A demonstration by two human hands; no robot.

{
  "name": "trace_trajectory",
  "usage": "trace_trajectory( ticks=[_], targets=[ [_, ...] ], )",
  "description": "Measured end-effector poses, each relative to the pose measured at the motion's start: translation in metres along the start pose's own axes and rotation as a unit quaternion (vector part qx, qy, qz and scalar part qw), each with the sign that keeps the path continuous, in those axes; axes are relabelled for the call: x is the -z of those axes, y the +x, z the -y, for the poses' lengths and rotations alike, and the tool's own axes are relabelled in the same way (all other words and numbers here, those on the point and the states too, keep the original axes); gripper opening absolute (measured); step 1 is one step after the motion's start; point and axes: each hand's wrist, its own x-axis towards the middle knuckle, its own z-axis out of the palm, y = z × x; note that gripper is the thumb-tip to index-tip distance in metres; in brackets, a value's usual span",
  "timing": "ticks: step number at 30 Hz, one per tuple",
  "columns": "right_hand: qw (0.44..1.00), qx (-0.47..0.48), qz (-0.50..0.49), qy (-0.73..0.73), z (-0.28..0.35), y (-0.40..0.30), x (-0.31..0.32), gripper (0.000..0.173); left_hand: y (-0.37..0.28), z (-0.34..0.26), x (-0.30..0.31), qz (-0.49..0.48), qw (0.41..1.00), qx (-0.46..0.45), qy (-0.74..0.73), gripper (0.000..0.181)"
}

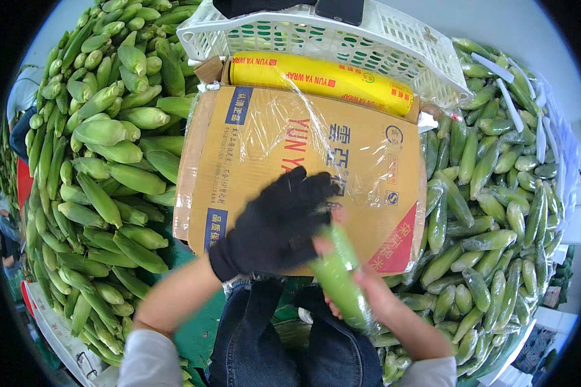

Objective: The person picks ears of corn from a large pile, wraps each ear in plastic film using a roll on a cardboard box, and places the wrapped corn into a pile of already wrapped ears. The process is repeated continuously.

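My right hand (368,290), bare, grips an ear of corn in its green husk (341,275), tilted over the near right corner of a cardboard box (271,145). Clear film shows at the corn's lower end. My left hand (281,222), in a black glove with some fingertips bare, is at the corn's upper end; it is blurred, and whether it grips the corn is unclear. Clear plastic film lies over the box top. A yellow roll of plastic wrap (319,82) rests along the box's far edge.
Husked-on corn ears (121,121) are heaped on the left, film-wrapped ears (489,242) on the right. A white plastic crate (290,36) stands behind the roll, with a phone (341,9) and black cloth on it. Other people are partly visible at the far left.
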Motion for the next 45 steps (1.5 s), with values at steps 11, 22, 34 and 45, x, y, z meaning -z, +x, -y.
trace_trajectory(
  ticks=[11,22,34,45],
  targets=[
    [0.993,-0.029,0.108,0.027,0.002,0.022,-0.009,0.078,-0.037,0.015,-0.026,-0.285,0.726,0.246,-0.576,0.026],
    [0.771,0.631,0.04,-0.075,0.055,-0.02,0.0,0.045,-0.078,-0.018,-0.075,-0.149,0.727,0.37,-0.559,0.065],
    [0.79,0.489,-0.249,0.273,-0.023,-0.024,0.013,0.057,0.035,-0.087,-0.067,0.212,0.974,0.039,-0.069,0.065],
    [0.331,0.524,-0.748,0.237,0.047,-0.34,0.298,0.049,-0.151,0.038,-0.016,0.0,0.95,0.262,0.173,0.056]
  ],
)
